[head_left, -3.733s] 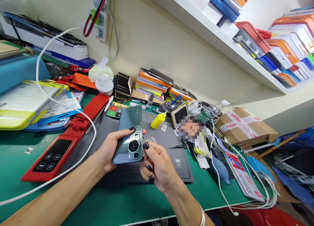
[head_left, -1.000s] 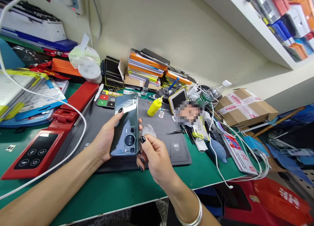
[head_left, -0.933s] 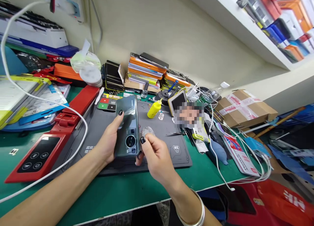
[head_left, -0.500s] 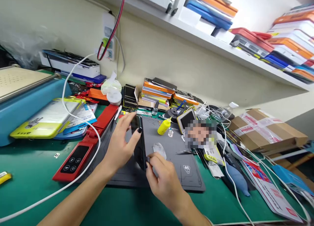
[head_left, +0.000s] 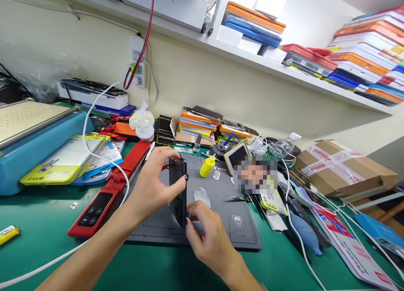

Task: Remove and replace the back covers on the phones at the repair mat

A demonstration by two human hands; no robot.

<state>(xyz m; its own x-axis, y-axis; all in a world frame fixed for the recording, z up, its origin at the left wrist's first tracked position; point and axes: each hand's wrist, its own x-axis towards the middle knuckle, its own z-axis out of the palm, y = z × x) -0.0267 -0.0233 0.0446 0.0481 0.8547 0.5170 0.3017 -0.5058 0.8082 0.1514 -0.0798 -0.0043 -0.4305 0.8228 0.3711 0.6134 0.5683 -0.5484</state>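
My left hand [head_left: 153, 190] grips a dark smartphone [head_left: 177, 190], which stands on its long edge over the grey work mat [head_left: 233, 228]. Its fingers wrap over the phone's upper side. My right hand [head_left: 206, 238] pinches the phone's near lower corner with curled fingers. A small clear film piece [head_left: 201, 195] lies on the mat just right of the phone. The phone's faces are hard to see from this angle.
A red device [head_left: 104, 198] with round buttons lies left of the mat, crossed by a white cable [head_left: 94, 156]. A yellow bottle [head_left: 207, 166], stacked phone boxes [head_left: 197, 123], a cardboard box [head_left: 344, 167] and tangled cables ring the mat. A blue machine [head_left: 28, 139] stands far left.
The phone has turned from lying back-up in my left palm to standing on edge over the mat. The view has tilted upward, showing more of the shelf.
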